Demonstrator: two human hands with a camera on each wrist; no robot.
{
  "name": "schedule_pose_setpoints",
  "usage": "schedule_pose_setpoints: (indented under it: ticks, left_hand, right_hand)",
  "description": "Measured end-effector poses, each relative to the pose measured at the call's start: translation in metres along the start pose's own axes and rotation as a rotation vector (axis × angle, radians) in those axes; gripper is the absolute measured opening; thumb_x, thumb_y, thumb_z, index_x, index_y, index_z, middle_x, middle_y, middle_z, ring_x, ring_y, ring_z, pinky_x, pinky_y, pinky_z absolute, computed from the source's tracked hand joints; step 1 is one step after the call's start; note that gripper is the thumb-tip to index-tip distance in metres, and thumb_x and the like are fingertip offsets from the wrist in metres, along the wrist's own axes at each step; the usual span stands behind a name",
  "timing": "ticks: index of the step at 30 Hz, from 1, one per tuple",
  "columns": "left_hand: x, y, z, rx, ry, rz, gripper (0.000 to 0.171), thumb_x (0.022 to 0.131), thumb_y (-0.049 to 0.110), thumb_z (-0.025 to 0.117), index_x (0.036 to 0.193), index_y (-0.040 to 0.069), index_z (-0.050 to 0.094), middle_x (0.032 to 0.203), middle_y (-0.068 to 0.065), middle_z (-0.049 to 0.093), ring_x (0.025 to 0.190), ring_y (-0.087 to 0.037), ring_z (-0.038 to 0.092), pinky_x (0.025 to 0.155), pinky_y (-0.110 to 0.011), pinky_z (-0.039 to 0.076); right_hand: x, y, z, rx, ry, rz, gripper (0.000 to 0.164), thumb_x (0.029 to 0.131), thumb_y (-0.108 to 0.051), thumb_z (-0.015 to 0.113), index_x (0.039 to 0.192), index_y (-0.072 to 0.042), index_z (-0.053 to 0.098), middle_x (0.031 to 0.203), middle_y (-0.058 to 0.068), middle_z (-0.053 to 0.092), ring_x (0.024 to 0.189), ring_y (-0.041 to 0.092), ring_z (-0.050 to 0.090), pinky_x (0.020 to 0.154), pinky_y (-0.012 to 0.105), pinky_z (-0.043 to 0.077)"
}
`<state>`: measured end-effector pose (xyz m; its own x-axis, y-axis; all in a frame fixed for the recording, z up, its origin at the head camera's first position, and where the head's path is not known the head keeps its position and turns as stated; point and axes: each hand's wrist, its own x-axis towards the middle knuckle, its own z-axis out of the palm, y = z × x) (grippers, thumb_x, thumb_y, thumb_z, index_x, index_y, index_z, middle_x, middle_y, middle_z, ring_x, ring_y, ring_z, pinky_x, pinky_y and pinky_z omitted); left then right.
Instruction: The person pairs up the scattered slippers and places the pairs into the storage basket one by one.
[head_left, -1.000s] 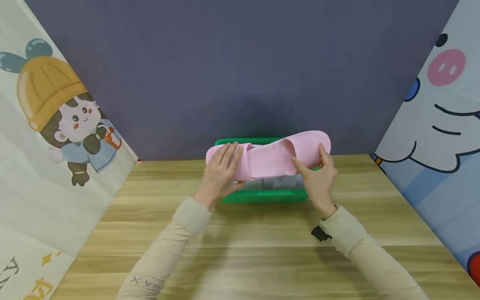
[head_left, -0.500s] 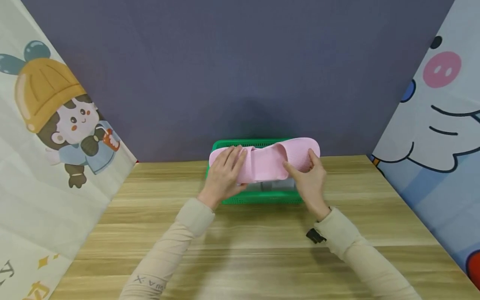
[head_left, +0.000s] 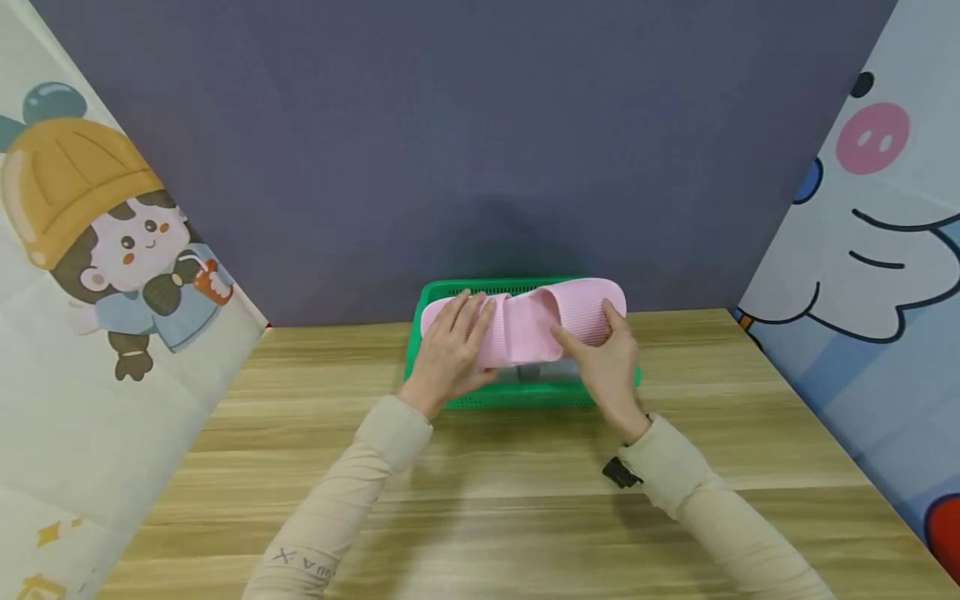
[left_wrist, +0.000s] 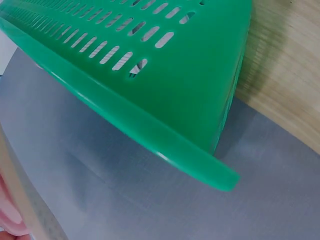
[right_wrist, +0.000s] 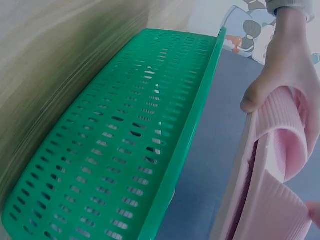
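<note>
In the head view a pair of pink slide slippers [head_left: 534, 325], ribbed straps at opposite ends, is held level over a green basket [head_left: 525, 396]. My left hand [head_left: 448, 346] grips the left end, fingers across the strap and thumb at the near edge. With my right hand [head_left: 606, 362] I pinch the right end, thumb by the strap opening. Seen from the right wrist, the slippers [right_wrist: 272, 165] lie one against the other with a dark gap between their soles, beside the basket's slotted wall [right_wrist: 115, 145]. The left wrist view mostly shows the basket's wall and rim [left_wrist: 150, 132].
Pale grey items [head_left: 558, 371] lie inside the basket, partly hidden under the slippers. The basket stands at the far edge of a wood-grain table [head_left: 495, 517], against a dark grey panel [head_left: 480, 150]. Printed cartoon sheets flank both sides.
The slippers' right end has come down and left together with my right hand, so more of the basket's right side shows. My left hand has shifted slightly right.
</note>
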<state>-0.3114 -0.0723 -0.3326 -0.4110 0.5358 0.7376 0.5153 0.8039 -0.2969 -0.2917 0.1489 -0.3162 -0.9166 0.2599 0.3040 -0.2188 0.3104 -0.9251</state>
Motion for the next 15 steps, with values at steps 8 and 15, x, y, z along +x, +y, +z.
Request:
schedule_pose_setpoints:
  ticks: [8,15]
  left_hand:
    - [0.003,0.002,0.006,0.013,0.018,0.008,0.087,0.058,0.045,0.073,0.129,0.002,0.047,0.126,-0.017,0.051,0.117,-0.031,0.048,0.105,-0.037,0.038]
    - [-0.005,0.006,-0.005,0.005,0.018,0.025,0.089,0.056,0.045,0.075,0.129,0.002,0.048,0.126,-0.017,0.052,0.116,-0.031,0.049,0.105,-0.037,0.038]
  right_hand:
    - [-0.003,0.003,0.005,0.012,-0.018,0.01,0.088,0.072,-0.03,0.077,0.141,-0.001,0.031,0.139,0.018,0.04,0.119,0.026,0.046,0.097,0.042,0.044]
    - [-0.025,-0.003,0.009,0.014,0.015,0.01,0.087,0.071,-0.029,0.077,0.14,0.0,0.032,0.136,0.019,0.043,0.113,0.026,0.05,0.094,0.042,0.047]
